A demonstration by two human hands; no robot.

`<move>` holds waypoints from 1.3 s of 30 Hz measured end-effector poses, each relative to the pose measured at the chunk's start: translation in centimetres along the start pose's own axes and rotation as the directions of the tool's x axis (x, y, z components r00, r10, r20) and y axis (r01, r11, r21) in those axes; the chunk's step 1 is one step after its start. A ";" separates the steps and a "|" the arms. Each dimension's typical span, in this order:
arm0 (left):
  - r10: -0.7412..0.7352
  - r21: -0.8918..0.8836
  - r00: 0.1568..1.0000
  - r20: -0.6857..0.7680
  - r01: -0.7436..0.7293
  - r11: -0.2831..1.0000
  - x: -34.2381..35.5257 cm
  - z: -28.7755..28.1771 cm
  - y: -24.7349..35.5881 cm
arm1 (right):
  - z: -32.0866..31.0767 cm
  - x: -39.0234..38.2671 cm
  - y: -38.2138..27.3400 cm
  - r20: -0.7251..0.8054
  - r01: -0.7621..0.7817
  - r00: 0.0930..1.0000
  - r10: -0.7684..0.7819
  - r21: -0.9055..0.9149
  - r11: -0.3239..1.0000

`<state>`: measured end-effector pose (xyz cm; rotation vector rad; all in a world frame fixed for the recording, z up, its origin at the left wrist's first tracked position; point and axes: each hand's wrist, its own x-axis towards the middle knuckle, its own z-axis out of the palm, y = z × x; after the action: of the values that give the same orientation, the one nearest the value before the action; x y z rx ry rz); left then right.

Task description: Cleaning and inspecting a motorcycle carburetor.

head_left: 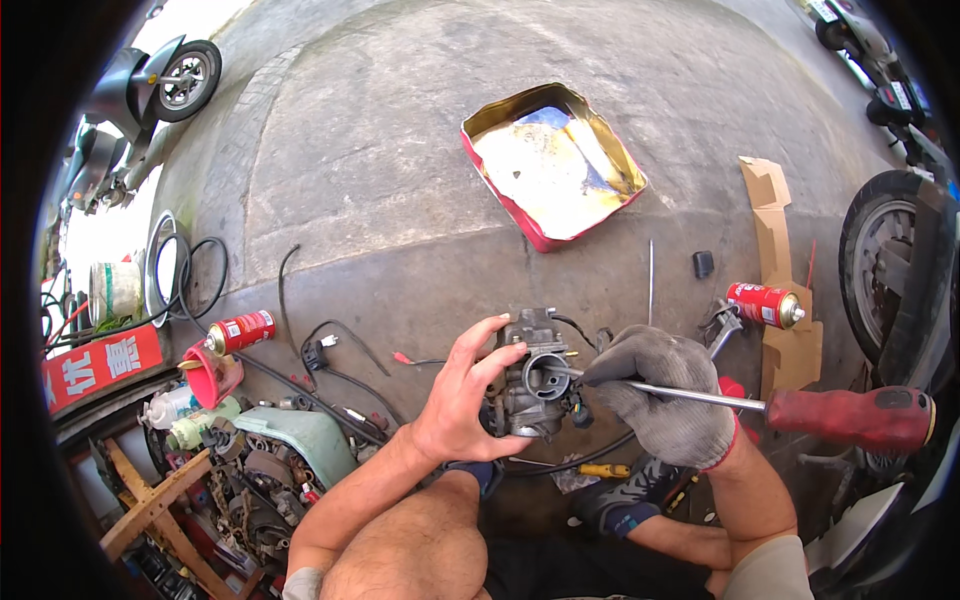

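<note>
My bare left hand (462, 395) grips a carburetor (532, 400) from its left side, thumb below and fingers over the top. The carburetor is grey metal, with its round bore facing up toward me and a black cable at its upper right. In my right hand (665, 390), which wears a grey glove with a red cuff edge, is a long screwdriver (850, 418) with a red handle. Its handle sticks out to the right, and its steel shaft runs leftward under the gloved fingers. These fingertips are beside the bore's right edge; they partly hide the shaft's end.
An open red tin (545, 240) sits ahead on concrete. Red spray cans (240, 330) lie left and right, the right one by a cardboard strip (775, 230). Left are a parts pile (265, 490) and black hoses. A scooter wheel (885, 270) stands right; a yellow-handled screwdriver (605, 470) lies below.
</note>
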<state>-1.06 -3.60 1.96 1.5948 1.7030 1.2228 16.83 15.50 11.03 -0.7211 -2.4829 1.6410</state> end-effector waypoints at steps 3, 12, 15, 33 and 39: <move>0.000 -0.023 1.000 -0.008 0.000 1.000 -0.1 0.2 0.0 | 0.3 0.1 -0.2 0.020 -0.037 0.999 0.038 -0.040 0.999; 0.009 -0.017 1.000 0.002 -0.009 1.000 0.0 0.2 0.2 | 0.4 0.2 -0.1 0.054 -0.027 0.998 0.027 -0.008 1.000; 0.009 -0.047 1.000 -0.020 -0.010 0.999 0.1 0.5 0.2 | 0.5 -0.1 0.1 0.012 0.001 1.000 -0.001 0.016 1.000; 0.022 -0.076 1.000 -0.013 -0.023 0.997 0.0 0.7 0.2 | 0.2 0.3 0.4 0.035 0.080 0.996 -0.080 -0.006 0.997; 0.039 -0.062 0.999 0.023 -0.038 0.997 -0.2 0.5 -0.1 | -0.5 0.2 -0.6 0.067 0.063 0.996 -0.058 -0.079 0.995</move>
<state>-0.63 -3.61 1.64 1.6062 1.6120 1.2574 16.63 15.86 11.74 -0.6030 -2.6024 1.5759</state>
